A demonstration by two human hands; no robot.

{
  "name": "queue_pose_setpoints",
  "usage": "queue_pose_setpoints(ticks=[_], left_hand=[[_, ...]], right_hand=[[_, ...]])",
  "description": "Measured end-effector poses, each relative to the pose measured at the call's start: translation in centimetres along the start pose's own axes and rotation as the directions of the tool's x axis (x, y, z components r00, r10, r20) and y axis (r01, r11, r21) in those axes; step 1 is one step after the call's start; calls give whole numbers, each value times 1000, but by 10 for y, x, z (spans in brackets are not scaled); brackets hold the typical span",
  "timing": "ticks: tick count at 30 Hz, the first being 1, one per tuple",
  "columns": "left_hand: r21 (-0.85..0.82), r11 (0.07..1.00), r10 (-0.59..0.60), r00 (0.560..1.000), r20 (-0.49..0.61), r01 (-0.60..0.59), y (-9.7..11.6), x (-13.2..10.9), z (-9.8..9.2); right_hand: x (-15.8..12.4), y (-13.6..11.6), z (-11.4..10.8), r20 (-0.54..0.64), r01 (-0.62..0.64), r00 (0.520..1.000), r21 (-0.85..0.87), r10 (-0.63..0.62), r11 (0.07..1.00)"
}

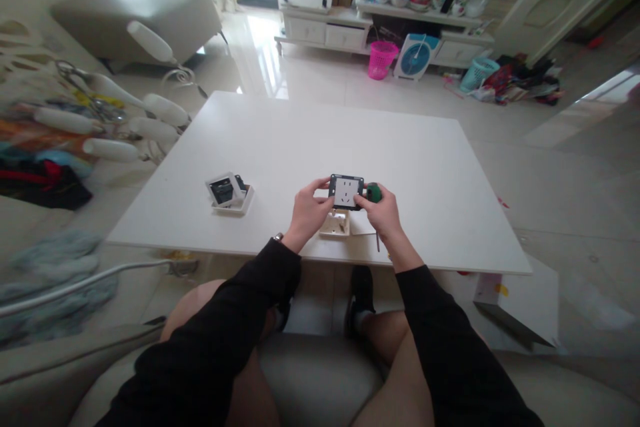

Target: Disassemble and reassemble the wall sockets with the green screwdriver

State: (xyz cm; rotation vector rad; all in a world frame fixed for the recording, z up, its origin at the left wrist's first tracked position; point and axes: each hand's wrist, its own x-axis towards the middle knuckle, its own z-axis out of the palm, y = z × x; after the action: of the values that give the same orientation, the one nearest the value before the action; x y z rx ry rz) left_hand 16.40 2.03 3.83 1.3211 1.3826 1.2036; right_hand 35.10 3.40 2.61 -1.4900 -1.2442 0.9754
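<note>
A wall socket [346,192] with a white face and black frame is held up over the table's near side. My left hand [311,208] grips its left edge between thumb and fingers. On the opposite edge, my right hand [383,208] pinches the socket, its thumb on the white face. A screwdriver [373,192] with a green handle is also in the right hand, its thin shaft pointing down below the palm. Beneath the socket sits an open cream mounting box [335,225], partly covered by my left hand. A flat white plate [363,223] lies beside it.
Frames and black socket parts [227,192] are piled at the left of the white table [400,140]. White lamp arms [165,110] stand close to its left edge. Beyond are a pink basket [383,59], a blue fan [416,57] and a low cabinet [345,37].
</note>
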Motion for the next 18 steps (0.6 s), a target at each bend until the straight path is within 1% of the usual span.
queue_pose_setpoints(ticks=[3,6,8,10,11,13,15,18], left_hand=[[7,1000,-26,1000,-2,26,0,0,-1],[24,999,-33,999,-27,33,-1,2,-2],[3,999,-46,998,-43,46,-3,3,-2],[-74,993,-93,994,-50,89,-3,4,-2],[-134,983,-135,990,-45,128,-2,5,-2],[-273,934,-244,970,-17,230,0,5,-2],[-388,864,-342,940,13,320,3,5,-2],[-467,803,-408,913,21,369,6,4,-3]], right_hand=[[0,2,1,2,-6,1000,-11,6,1000],[-1,2,2,2,-8,1000,-20,8,1000],[-1,2,3,3,-7,1000,-27,7,1000],[-2,1,3,6,-6,1000,-23,6,1000],[-2,0,3,7,-8,1000,-15,8,1000],[-3,-1,4,10,-11,1000,7,11,1000],[-3,-2,5,10,-3,1000,27,3,1000],[-4,-3,5,8,19,1000,44,-19,999]])
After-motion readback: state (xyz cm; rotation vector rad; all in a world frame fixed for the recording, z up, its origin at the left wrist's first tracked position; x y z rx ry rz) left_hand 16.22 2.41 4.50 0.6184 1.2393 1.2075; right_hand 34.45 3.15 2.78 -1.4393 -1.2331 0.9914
